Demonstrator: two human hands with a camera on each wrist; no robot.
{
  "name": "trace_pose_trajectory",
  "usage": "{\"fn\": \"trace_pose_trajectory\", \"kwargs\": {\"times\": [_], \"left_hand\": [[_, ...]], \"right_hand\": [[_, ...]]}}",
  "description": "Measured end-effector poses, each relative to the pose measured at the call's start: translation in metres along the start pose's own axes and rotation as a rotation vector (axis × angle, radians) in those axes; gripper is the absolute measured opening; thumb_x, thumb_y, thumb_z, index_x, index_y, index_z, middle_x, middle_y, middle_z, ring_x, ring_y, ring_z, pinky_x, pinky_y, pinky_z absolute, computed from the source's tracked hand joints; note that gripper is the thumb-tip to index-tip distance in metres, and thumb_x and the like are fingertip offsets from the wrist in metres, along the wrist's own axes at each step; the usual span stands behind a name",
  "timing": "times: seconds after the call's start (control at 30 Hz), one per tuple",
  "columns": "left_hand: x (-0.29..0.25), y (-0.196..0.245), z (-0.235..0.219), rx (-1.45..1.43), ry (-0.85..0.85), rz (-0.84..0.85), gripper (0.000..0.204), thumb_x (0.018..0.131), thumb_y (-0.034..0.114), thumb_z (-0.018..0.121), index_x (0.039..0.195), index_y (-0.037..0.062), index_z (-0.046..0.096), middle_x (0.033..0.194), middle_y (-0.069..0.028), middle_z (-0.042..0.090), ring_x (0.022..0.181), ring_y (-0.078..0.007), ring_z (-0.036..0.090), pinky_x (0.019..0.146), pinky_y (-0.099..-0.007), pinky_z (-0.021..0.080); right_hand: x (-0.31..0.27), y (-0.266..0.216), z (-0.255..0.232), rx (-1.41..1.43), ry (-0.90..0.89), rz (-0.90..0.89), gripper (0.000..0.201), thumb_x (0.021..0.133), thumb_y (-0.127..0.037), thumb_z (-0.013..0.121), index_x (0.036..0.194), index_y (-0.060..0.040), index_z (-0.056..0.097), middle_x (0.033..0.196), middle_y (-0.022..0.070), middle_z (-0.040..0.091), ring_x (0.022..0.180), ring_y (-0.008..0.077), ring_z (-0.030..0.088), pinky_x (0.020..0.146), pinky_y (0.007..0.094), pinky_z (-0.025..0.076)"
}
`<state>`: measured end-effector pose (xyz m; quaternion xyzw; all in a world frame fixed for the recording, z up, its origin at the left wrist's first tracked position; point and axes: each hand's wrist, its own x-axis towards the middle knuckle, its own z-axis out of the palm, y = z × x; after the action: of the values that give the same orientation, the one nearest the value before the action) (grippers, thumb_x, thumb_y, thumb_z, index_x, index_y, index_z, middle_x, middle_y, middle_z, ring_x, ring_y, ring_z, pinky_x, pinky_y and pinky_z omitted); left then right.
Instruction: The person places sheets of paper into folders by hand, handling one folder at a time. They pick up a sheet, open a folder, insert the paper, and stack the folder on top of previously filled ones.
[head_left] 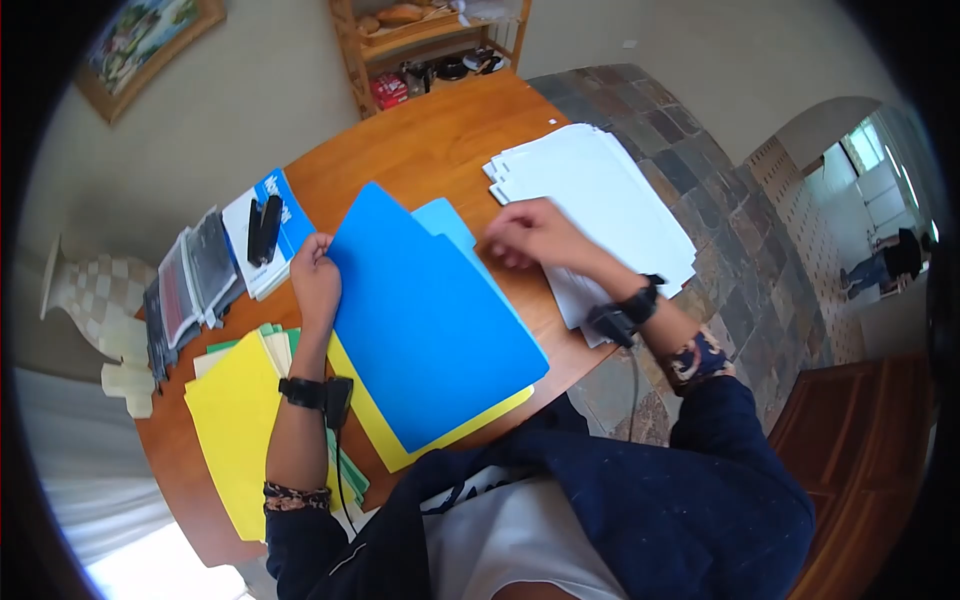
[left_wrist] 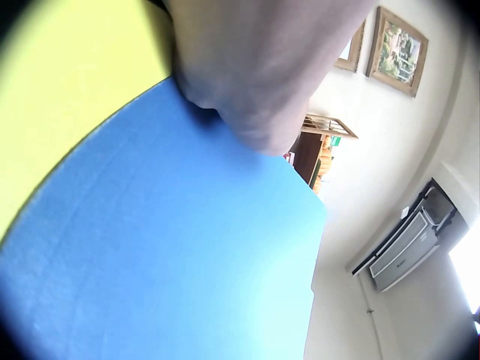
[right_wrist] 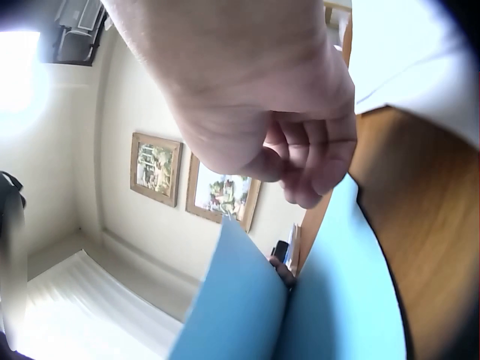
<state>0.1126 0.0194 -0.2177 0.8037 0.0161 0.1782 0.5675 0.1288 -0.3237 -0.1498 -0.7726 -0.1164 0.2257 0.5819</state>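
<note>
A blue folder (head_left: 430, 320) lies over a yellow folder (head_left: 385, 445) at the table's front. My left hand (head_left: 316, 275) grips the blue folder's left edge, thumb and curled fingers at the border; in the left wrist view the same hand (left_wrist: 247, 67) hides its own fingertips. The right wrist view shows the blue folder's two leaves (right_wrist: 232, 300) standing apart in a V. Beside its tabbed right edge hovers my right hand (head_left: 540, 238), fingers loosely bent, nothing visible between them; those fingers (right_wrist: 315, 161) are just above the lighter blue leaf.
White sheets or folders (head_left: 600, 190) are stacked at right. Yellow folders (head_left: 235, 430), with green and cream ones under them, lie at left. Behind these are packaged items (head_left: 190, 285) and a black stapler (head_left: 264, 230) on a blue-and-white pack. A shelf (head_left: 430, 38) stands beyond the table.
</note>
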Motion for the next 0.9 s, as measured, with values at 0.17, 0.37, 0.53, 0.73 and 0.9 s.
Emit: {"fn": "trace_pose_trajectory", "kwargs": {"times": [0.17,0.37,0.53,0.73,0.9], "left_hand": [[-0.001,0.005,-0.001,0.095,0.052,0.091,0.028,0.077,-0.013,0.034,0.084,-0.0019,0.06,0.074,-0.0045,0.058,0.072,-0.0113,0.053,0.066,-0.0262,0.043],[0.006,-0.03,-0.011,0.05,0.02,0.086,0.018,0.084,-0.008,0.041,0.082,-0.0003,0.057,0.074,-0.001,0.054,0.072,-0.0099,0.047,0.066,-0.0264,0.04],[0.01,-0.037,-0.007,-0.072,0.072,0.039,0.014,0.087,-0.004,0.043,0.076,0.0022,0.05,0.072,0.0007,0.051,0.069,-0.0085,0.044,0.063,-0.0234,0.038],[0.033,-0.05,-0.035,-0.03,0.07,-0.027,0.022,0.088,-0.001,0.042,0.068,0.0074,0.047,0.066,0.0033,0.046,0.061,-0.0062,0.042,0.054,-0.0237,0.033],[0.038,0.014,-0.077,-0.199,-0.087,-0.266,0.045,0.096,0.03,0.057,0.14,0.0209,0.048,0.134,-0.0093,0.052,0.118,-0.03,0.052,0.1,-0.0386,0.044]], "right_hand": [[0.06,0.023,0.044,0.224,0.066,-0.116,0.019,0.099,-0.014,0.052,0.1,-0.0046,0.068,0.075,0.0014,0.066,0.057,0.0066,0.058,0.052,0.0221,0.047],[0.069,0.044,0.052,0.311,0.061,-0.263,0.02,0.095,-0.011,0.05,0.098,-0.0004,0.067,0.071,0.0046,0.065,0.054,0.0098,0.059,0.051,0.0263,0.049],[0.068,0.046,0.052,0.266,0.048,-0.342,0.022,0.092,-0.01,0.048,0.099,0.0014,0.066,0.075,0.0063,0.067,0.058,0.0101,0.062,0.055,0.0269,0.051],[0.068,0.052,0.054,0.231,0.055,-0.408,0.019,0.09,-0.007,0.048,0.095,0.0016,0.064,0.074,0.0073,0.068,0.058,0.0117,0.064,0.055,0.0282,0.051],[0.074,0.055,0.056,0.165,0.033,-0.484,0.016,0.086,-0.003,0.052,0.093,0.0007,0.065,0.074,0.0098,0.069,0.058,0.015,0.065,0.057,0.03,0.052]]}}
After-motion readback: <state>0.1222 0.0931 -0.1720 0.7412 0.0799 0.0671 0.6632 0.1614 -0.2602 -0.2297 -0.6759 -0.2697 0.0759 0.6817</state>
